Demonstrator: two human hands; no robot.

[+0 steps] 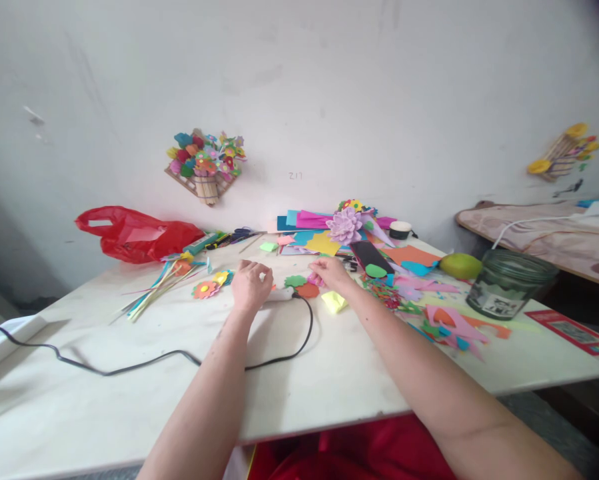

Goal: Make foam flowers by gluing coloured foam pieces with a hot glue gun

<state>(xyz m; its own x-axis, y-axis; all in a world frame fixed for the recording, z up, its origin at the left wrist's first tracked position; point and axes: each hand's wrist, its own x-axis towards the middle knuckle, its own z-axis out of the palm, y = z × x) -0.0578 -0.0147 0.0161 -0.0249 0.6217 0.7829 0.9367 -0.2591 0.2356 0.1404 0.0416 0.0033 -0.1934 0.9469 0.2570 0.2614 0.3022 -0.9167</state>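
My left hand (252, 285) is above the table beside the white handle of a corded tool (280, 295), its fingers curled together; anything between them is too small to make out. Pinched fingers of my right hand (329, 275) are at a small pink piece (316, 279). Between the hands lie a green scalloped cutout (294, 281) and an orange-brown one (308, 290). A folded yellow paper (334, 302) sits just below my right hand. Left of my left hand are an orange flower (206, 289) and a yellow flower (220, 278).
A black cord (310, 333) crosses the table (129, 407). Thin strips (152, 293) and a red bag (134, 235) are at the left. Right: a phone (372, 257), foam scraps (456, 323), a green fruit (460, 266) and a glass jar (509, 283). Coloured sheets lie by the wall.
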